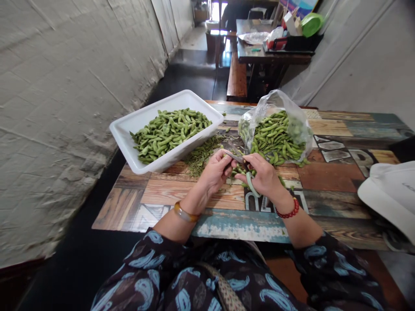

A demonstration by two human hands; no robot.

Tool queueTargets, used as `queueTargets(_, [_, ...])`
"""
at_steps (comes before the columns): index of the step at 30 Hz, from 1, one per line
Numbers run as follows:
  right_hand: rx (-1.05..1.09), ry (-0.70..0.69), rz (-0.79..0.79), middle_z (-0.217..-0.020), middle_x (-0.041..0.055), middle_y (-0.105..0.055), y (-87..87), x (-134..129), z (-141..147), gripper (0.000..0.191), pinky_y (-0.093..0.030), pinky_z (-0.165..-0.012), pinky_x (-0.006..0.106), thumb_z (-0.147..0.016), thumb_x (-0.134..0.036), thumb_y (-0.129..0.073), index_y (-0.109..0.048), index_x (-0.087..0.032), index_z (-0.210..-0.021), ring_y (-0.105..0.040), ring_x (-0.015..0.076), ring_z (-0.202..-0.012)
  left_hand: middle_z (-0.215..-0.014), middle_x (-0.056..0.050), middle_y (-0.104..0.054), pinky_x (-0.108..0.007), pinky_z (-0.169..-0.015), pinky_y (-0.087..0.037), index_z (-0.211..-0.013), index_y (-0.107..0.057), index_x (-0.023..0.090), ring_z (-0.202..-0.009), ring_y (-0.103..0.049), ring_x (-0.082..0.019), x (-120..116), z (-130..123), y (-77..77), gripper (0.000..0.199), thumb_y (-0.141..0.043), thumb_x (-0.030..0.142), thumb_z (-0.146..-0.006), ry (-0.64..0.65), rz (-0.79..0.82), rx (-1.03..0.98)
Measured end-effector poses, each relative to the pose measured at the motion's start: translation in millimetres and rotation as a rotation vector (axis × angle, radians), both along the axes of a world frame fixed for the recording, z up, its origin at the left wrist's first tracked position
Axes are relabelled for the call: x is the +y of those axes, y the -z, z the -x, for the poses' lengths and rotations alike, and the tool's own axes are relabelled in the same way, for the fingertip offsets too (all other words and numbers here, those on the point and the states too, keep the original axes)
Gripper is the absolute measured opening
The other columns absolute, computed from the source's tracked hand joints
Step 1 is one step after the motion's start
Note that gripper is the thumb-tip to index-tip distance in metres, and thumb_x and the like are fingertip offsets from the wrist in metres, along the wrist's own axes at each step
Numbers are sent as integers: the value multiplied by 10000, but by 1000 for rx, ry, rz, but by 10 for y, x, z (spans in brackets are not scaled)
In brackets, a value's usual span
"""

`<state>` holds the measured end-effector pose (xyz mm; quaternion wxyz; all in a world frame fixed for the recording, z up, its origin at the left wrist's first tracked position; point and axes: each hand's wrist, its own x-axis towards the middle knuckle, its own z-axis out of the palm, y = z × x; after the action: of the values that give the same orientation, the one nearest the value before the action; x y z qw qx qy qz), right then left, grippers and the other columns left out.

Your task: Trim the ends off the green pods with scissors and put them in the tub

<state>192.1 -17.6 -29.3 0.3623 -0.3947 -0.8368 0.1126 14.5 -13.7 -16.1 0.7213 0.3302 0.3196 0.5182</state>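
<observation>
The fingers of the left hand (216, 170) were drawn narrow at mid-frame, beside the scissors (237, 158); we could not tell whether a pod was pinched between them. The fingers of the right hand (265, 176), just right of centre, were wrapped around the scissors, the pale green handle loop (251, 185) showing below. How far the blades were parted, we could not make out.

Pods by location: one heap (171, 133) in the white tub (126, 146), left of centre; a second heap (275, 134) in the clear plastic bag (271, 98), right of centre. Fine green trimmings (203, 156) lay on the patterned table (184, 190), in the middle of the frame, between tub and bag.

Step in hand, by our judgement: snipping pod ends, partway along. The next move, we judged, called for a pod end set between the blades, left fingertips clear, and a short, light cut.
</observation>
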Motion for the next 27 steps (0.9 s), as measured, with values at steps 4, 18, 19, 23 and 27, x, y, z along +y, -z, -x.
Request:
queueTargets(4, [-11,0,-6,-994,113,-639,-2,3,-15,394,-544,-752,383,-873,-416,-670,-563,-190,-1178,-626,261,-882,-564,53,-562,-155,-398,-203,-822,-519,164,-383,-342,-22,-4,-5,-9,315,-733,393,-790,38,-31,19])
queueTargets(18, [58,199,50,-915,89,-709,45,71,-109,373,-549,-801,404,-871,-460,-657,-658,-195,-1134,-674,260,-860,-1012,-134,-727,-275,-787,-580,-1017,-649,105,-888,-712,-174,40,42,-83,233,-473,199,-898,20,255,-272])
queueTargets(19, [79,210,49,-899,85,-711,27,73,-112,367,-550,-803,402,-865,-459,-663,-667,-192,-1117,-677,256,-850,-1029,-148,-724,-306,-844,-576,-1005,-654,95,-943,-709,-194,38,40,-96,249,-463,203,-888,4,255,-299])
queueTargets(23, [135,227,50,-870,66,-715,-39,72,-135,346,-555,-799,385,-849,-440,-686,-681,-194,-1093,-682,236,-814,-1117,-177,-704,-393,-1004,-518,-1028,-666,71,-1152,-647,-259,17,27,-133,326,-471,129,-773,-12,235,-338])
queueTargets(27, [179,244,83,-858,46,-697,-50,86,-195,348,-559,-759,371,-832,-424,-705,-683,-211,-1107,-669,216,-766,-1180,-163,-690,-414,-1061,-480,-1060,-661,75,-1206,-622,-263,5,13,-138,391,-477,37,-717,1,198,-293])
